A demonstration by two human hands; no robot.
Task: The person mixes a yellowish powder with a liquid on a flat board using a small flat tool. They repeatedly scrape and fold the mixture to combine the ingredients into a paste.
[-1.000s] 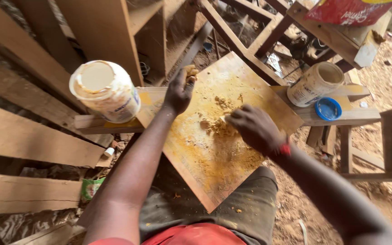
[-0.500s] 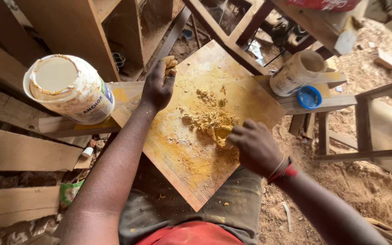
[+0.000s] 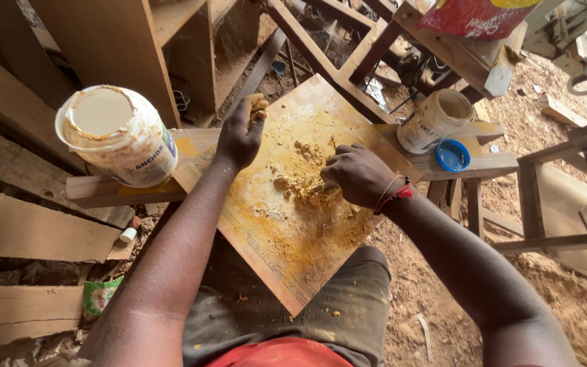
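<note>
A heap of yellow-brown paste (image 3: 304,187) is spread on a square wooden board (image 3: 273,238) resting on the knees. A white glue tub (image 3: 120,136) is set to the left, an open jar (image 3: 435,120) and blue lid (image 3: 452,155) to the right. The paste is pressed by the right hand (image 3: 356,175), fingers curled; a lump is pinched in the left hand (image 3: 240,132) at the board's edge.

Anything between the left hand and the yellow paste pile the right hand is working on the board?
Nothing visible. The left hand rests at the far edge of the wooden board; the yellow paste pile sits under the right hand. Between them lies only smeared board. The white tub stands off to the left.
</note>
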